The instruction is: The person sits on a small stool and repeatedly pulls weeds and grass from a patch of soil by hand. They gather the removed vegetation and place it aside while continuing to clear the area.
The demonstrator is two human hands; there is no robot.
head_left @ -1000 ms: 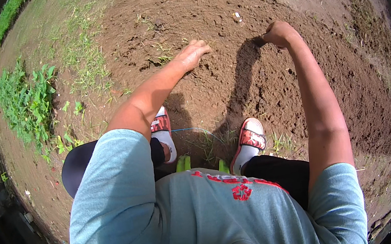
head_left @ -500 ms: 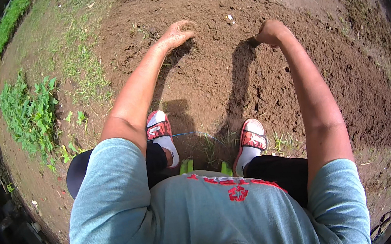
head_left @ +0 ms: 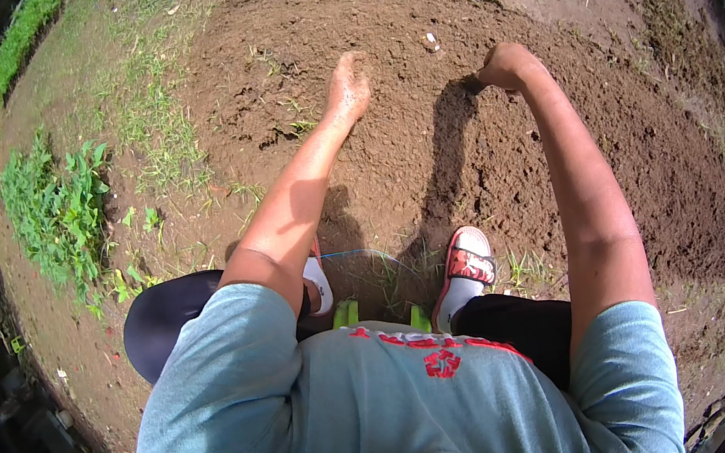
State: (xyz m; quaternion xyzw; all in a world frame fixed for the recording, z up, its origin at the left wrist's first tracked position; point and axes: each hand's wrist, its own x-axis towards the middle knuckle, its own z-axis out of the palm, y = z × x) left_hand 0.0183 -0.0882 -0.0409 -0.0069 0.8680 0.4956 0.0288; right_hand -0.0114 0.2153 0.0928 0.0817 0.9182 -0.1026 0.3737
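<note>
Where the ground (head_left: 75, 359) is broken up, loose brown soil (head_left: 412, 117) spreads from the middle toward the right edge. The left hand (head_left: 350, 89), speckled with dirt, is over this soil, its fingers pointing toward the far edge; whether they grasp anything is unclear. The right hand (head_left: 507, 67) bends down beside a dark patch (head_left: 472, 83), its fingers curled and their tips hidden, so what they hold, if anything, cannot be made out. A white scrap (head_left: 432, 41) lies between the hands; a leafy plant (head_left: 59, 209) grows near the left edge.
</note>
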